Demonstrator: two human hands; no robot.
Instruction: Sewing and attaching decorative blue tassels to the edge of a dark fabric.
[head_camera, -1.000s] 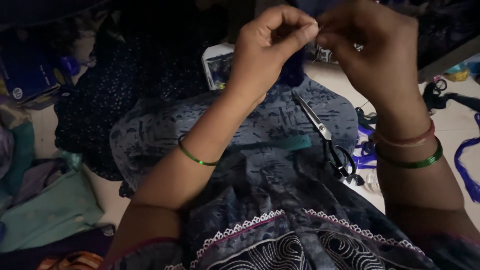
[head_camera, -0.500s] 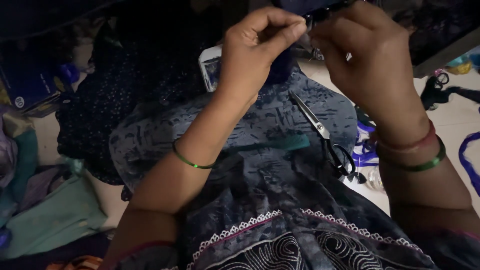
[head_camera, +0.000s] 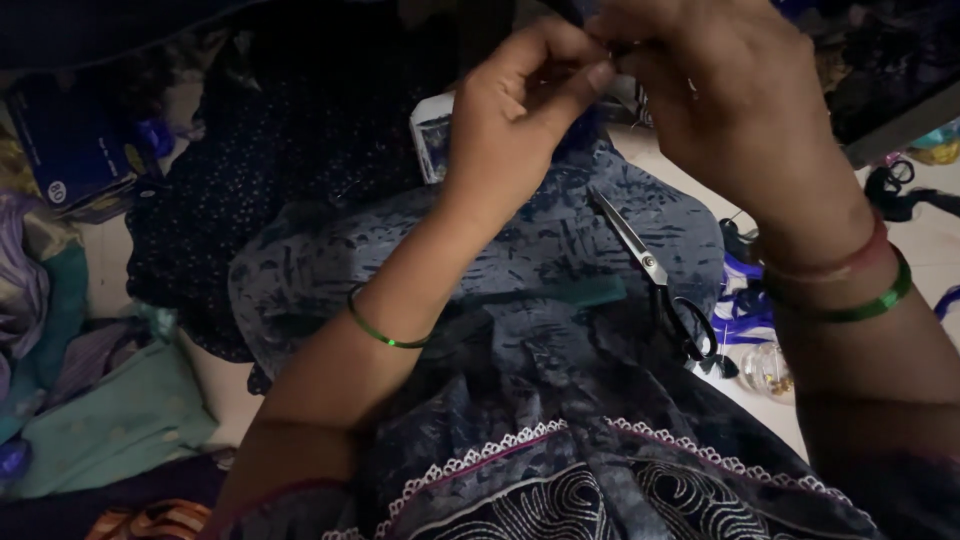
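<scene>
Dark blue flat carton at far left, resting among cloth scraps, a small white round label on its corner. Small white-edged box with bluish printed face, partly hidden behind the left hand.

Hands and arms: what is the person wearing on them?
The left hand has one thin green bangle round the forearm. The right hand has two at the wrist: a reddish band and a shiny green bangle beside it. Both forearms are bare of sleeves; no rings are clear.
</scene>
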